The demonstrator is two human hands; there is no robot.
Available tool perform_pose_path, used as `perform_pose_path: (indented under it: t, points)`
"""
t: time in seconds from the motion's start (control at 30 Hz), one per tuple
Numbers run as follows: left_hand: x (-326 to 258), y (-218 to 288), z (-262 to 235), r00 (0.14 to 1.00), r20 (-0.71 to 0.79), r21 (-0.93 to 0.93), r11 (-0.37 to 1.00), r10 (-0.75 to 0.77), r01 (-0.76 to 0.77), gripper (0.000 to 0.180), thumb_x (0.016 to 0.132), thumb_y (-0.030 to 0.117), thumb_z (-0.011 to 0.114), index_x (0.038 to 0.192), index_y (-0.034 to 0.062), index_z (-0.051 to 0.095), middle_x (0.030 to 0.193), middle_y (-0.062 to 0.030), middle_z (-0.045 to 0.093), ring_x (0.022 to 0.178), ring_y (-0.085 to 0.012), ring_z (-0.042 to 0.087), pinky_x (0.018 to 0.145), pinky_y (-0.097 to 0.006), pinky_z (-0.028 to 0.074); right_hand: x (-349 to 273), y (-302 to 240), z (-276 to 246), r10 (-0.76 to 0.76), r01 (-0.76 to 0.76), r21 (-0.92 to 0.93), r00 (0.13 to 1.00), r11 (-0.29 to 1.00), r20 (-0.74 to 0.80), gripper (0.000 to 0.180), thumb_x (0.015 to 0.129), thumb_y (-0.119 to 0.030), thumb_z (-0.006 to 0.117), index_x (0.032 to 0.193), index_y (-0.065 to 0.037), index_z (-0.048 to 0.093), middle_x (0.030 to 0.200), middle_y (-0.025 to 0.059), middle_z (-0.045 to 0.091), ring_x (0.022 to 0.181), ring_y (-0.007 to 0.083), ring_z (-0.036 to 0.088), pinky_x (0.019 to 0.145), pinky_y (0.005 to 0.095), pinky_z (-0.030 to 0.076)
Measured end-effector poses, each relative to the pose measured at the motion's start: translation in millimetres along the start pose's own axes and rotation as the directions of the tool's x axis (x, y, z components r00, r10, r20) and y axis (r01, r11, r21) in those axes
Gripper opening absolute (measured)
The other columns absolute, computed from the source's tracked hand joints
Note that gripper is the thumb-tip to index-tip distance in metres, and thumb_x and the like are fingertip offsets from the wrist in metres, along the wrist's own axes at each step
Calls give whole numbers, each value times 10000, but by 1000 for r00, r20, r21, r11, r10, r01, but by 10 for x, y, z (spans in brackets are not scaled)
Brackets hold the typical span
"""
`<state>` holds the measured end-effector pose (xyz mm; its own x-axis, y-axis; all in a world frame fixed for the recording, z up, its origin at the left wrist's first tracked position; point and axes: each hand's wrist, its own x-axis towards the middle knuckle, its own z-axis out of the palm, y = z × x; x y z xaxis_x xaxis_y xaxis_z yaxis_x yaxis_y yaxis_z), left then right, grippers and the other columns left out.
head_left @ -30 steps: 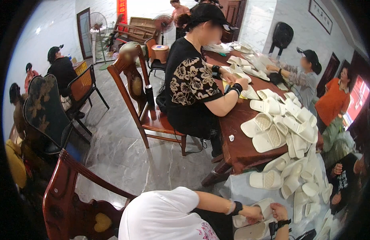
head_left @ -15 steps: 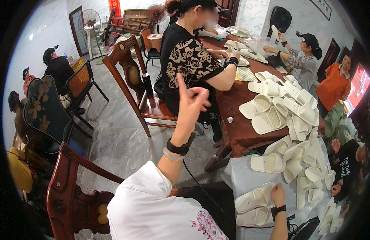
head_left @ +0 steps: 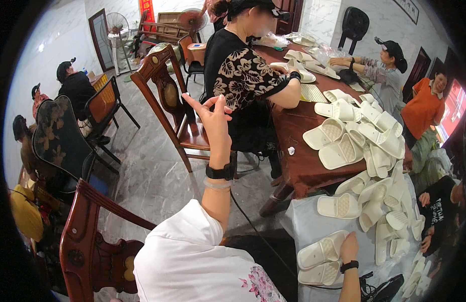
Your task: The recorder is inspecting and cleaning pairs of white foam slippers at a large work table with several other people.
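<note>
My left hand (head_left: pixel 216 126) is raised in the air in front of a seated person, holding nothing. Its index finger points out to the upper left, the thumb is up, and the other fingers are partly bent. My right hand (head_left: pixel 350 246) is low at the right, its fingers curled in against the edge of a cream slipper (head_left: pixel 317 250). Whether it grips anything is hidden. A matching slipper (head_left: pixel 321 274) lies just below, side by side with the first. Both lie on a table with a pale grey cover (head_left: pixel 306 216).
Several cream slippers (head_left: pixel 338 146) are heaped along the brown-covered table (head_left: pixel 293 166). A co-worker (head_left: pixel 248 75) in a patterned black top sits beside it, and another (head_left: pixel 389 70) works across it. A black cable (head_left: pixel 253 224) hangs near my arm. Wooden chairs (head_left: pixel 165 95) stand at left.
My left hand has moved to the left and turned, its index finger now tilting left instead of straight up. My right hand has barely moved. The co-worker across the table has lowered a slipper.
</note>
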<state>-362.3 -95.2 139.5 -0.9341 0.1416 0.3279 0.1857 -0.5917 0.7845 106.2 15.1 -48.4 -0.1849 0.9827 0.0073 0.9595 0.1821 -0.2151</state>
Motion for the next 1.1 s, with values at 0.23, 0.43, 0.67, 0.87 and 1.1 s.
perform_pose_path:
  t: [0.23,0.43,0.67,0.87,1.1]
  points:
    - [-4,-72,76,999,44,-11,1000,7,-7,898,812,104,555,1343,89,-169,875,-91,511,582,-94,503,465,-198,422,-40,-8,-34,-50,50,7,998,999,34,157,854,-78,331,921,29,423,897,268,532,822,423,519,676,475,404]
    - [-42,-93,83,1000,15,21,1000,16,-16,909,808,99,558,1340,93,-178,872,-90,510,577,-95,505,461,-197,420,-21,32,21,-60,59,16,998,998,26,179,870,-107,331,943,25,426,924,254,536,837,418,526,683,469,417]
    - [-71,-158,112,1000,-1,18,1000,-3,3,910,804,88,558,1341,96,-177,853,-84,524,553,-96,502,449,-200,424,-30,44,25,-36,37,-42,999,998,24,190,871,-124,358,975,21,423,937,238,540,824,401,541,679,459,433]
    - [-111,-184,158,1000,11,39,999,22,-22,904,807,84,553,1340,95,-178,840,-88,531,550,-96,504,442,-196,420,-26,32,20,-31,32,22,999,999,-24,166,857,-117,349,880,26,429,888,260,550,830,427,523,670,476,400]
    - [-81,-294,126,998,40,74,997,-39,36,910,803,94,559,1341,95,-175,826,-81,529,547,-93,504,444,-197,415,-42,65,62,-69,69,-68,998,995,1,270,870,-124,348,1074,41,413,961,224,543,812,394,550,673,457,437]
